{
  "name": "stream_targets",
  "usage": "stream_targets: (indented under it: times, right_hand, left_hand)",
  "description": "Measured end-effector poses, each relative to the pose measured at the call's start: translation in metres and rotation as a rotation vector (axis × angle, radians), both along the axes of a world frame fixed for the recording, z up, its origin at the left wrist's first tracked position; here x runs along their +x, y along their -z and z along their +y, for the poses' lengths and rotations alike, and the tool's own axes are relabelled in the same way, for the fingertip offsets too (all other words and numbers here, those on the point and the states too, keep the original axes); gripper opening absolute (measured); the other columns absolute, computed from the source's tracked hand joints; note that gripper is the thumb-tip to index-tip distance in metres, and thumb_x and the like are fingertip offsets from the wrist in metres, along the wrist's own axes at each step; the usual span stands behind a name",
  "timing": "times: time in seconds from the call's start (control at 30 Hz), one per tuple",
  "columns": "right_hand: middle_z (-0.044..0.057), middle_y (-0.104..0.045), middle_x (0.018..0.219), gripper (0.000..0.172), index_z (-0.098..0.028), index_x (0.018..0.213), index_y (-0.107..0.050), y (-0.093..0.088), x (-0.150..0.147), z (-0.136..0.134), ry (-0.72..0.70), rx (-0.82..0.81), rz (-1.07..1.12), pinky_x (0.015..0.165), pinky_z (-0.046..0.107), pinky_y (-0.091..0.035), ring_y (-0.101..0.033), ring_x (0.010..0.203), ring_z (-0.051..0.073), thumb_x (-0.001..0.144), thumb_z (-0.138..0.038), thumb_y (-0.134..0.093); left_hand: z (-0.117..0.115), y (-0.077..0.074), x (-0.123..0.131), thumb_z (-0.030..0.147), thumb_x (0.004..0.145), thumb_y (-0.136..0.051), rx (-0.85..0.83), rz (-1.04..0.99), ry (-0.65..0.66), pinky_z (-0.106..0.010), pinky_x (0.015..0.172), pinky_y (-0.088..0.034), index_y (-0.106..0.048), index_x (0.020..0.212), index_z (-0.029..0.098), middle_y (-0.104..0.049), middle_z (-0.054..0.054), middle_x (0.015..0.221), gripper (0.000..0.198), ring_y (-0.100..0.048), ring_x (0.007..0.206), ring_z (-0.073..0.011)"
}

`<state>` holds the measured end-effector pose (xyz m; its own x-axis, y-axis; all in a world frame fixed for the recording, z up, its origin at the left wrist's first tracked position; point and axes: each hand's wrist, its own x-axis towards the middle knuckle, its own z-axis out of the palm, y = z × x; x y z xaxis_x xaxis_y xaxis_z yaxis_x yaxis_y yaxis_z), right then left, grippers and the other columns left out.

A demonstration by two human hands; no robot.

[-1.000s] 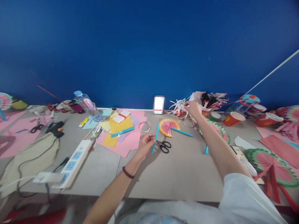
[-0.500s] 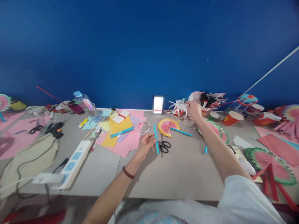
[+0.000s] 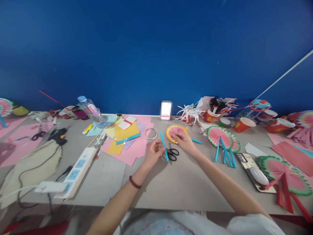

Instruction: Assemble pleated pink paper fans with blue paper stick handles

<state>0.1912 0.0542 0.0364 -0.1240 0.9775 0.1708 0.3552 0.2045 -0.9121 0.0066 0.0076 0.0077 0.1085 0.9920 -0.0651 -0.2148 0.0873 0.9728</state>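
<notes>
My left hand (image 3: 154, 151) pinches a narrow blue paper strip (image 3: 164, 147) between thumb and fingers, holding it nearly upright above the table. Just right of it lie scissors with black handles (image 3: 173, 154), partly behind the strip. My right hand (image 3: 184, 143) is over a pleated paper fan (image 3: 174, 130), pink with a yellow edge, and hides part of it. The fingertips of that hand are drawn together; whatever they hold, if anything, is too small to make out. Another blue strip (image 3: 197, 141) sticks out from behind my right hand.
White tape rolls (image 3: 151, 133) lie near coloured paper sheets (image 3: 130, 153). A cup of white strips (image 3: 188, 112) stands by the wall. Watermelon-like fans (image 3: 220, 136), a phone (image 3: 244, 163) with a mouse (image 3: 259, 175) on it are rightward; a power strip (image 3: 79, 169) and bottle (image 3: 91, 111) leftward.
My right hand has moved from the white strips at the back toward me and left, over the yellow-edged fan. My left hand stays put, still holding the blue strip.
</notes>
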Motion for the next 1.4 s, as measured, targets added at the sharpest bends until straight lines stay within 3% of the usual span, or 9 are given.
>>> stream_targets:
  times: [0.13,0.33,0.43,0.67,0.83,0.93,1.03,1.17,1.4]
  right_hand:
    - [0.001,-0.067,0.07,0.032,-0.019,0.081,-0.066,0.02,-0.024,-0.041,-0.119,-0.301,0.34,0.056,0.027,-0.049,-0.06,0.059,0.014,0.072,-0.049,-0.067]
    - [0.001,-0.069,0.073,0.037,-0.02,0.087,-0.067,0.039,-0.026,-0.061,-0.04,-0.4,0.506,0.061,0.028,-0.051,-0.065,0.065,0.015,0.063,-0.045,-0.076]
    - [0.002,-0.07,0.072,0.034,-0.019,0.084,-0.066,0.039,-0.02,-0.059,-0.032,-0.398,0.483,0.063,0.029,-0.051,-0.065,0.066,0.017,0.063,-0.045,-0.075]
    - [-0.001,-0.064,0.06,0.026,-0.02,0.08,-0.057,0.029,0.022,-0.038,0.279,-0.331,0.383,0.039,0.02,-0.032,-0.052,0.046,0.011,0.06,-0.035,-0.065]
    - [-0.003,-0.059,0.056,0.026,-0.019,0.079,-0.059,0.023,0.05,-0.027,0.34,-0.306,0.392,0.038,0.02,-0.028,-0.042,0.043,0.009,0.055,-0.03,-0.059]
    - [-0.004,-0.058,0.057,0.029,-0.019,0.082,-0.06,0.024,0.056,-0.024,0.377,-0.33,0.403,0.038,0.02,-0.026,-0.042,0.043,0.008,0.055,-0.031,-0.062]
    - [-0.006,-0.054,0.053,0.035,-0.018,0.083,-0.061,0.025,0.056,-0.024,0.368,-0.368,0.395,0.038,0.019,-0.024,-0.04,0.042,0.008,0.056,-0.04,-0.068]
    - [-0.007,-0.046,0.047,0.047,-0.017,0.079,-0.062,0.026,0.054,-0.026,0.33,-0.372,0.372,0.037,0.02,-0.021,-0.036,0.039,0.007,0.059,-0.059,-0.068]
    - [0.003,-0.064,0.07,0.05,-0.016,0.08,-0.064,0.03,0.055,-0.025,0.345,-0.277,0.305,0.043,0.021,-0.03,-0.046,0.05,0.009,0.056,-0.059,-0.071]
  left_hand:
    - [-0.002,0.001,0.001,0.042,0.063,-0.076,0.03,0.032,0.014,-0.018,0.048,-0.042,-0.048,0.093,0.019,-0.055,0.004,0.072,0.047,-0.055,0.057,-0.0078]
    - [-0.007,0.005,0.006,0.042,0.064,-0.076,0.005,0.06,0.047,-0.022,0.051,-0.046,-0.049,0.091,0.018,-0.058,0.002,0.076,0.045,-0.061,0.058,-0.0105]
    - [-0.009,0.005,0.008,0.045,0.068,-0.072,-0.007,0.068,0.065,-0.023,0.053,-0.047,-0.05,0.09,0.018,-0.058,0.001,0.077,0.041,-0.063,0.062,-0.0127]
    - [-0.014,0.001,0.011,0.033,0.075,-0.066,0.095,0.256,0.035,-0.022,0.062,-0.045,-0.059,0.092,0.018,-0.061,-0.002,0.08,0.024,-0.06,0.078,-0.0142]
    - [-0.016,-0.015,0.02,0.02,0.077,-0.06,0.184,0.419,0.219,-0.022,0.06,-0.045,-0.06,0.098,0.021,-0.064,-0.005,0.094,0.021,-0.062,0.083,-0.0161]
    - [-0.003,-0.02,0.032,0.019,0.08,-0.054,0.308,0.626,0.249,-0.028,0.068,-0.048,-0.061,0.1,0.021,-0.063,-0.007,0.1,0.021,-0.063,0.083,-0.0175]
    - [0.016,-0.018,0.051,0.026,0.083,-0.055,0.484,0.9,0.202,-0.033,0.079,-0.046,-0.06,0.099,0.02,-0.063,-0.009,0.102,0.018,-0.059,0.099,-0.0238]
    - [0.036,-0.009,0.081,0.04,0.078,-0.061,0.447,1.24,0.083,-0.036,0.072,-0.046,-0.058,0.102,0.014,-0.062,-0.015,0.1,0.035,-0.06,0.093,-0.0301]
    - [0.049,-0.001,0.087,0.021,0.084,-0.05,0.41,1.354,0.113,-0.032,0.071,-0.044,-0.06,0.098,0.015,-0.063,-0.014,0.099,0.019,-0.062,0.09,-0.0258]
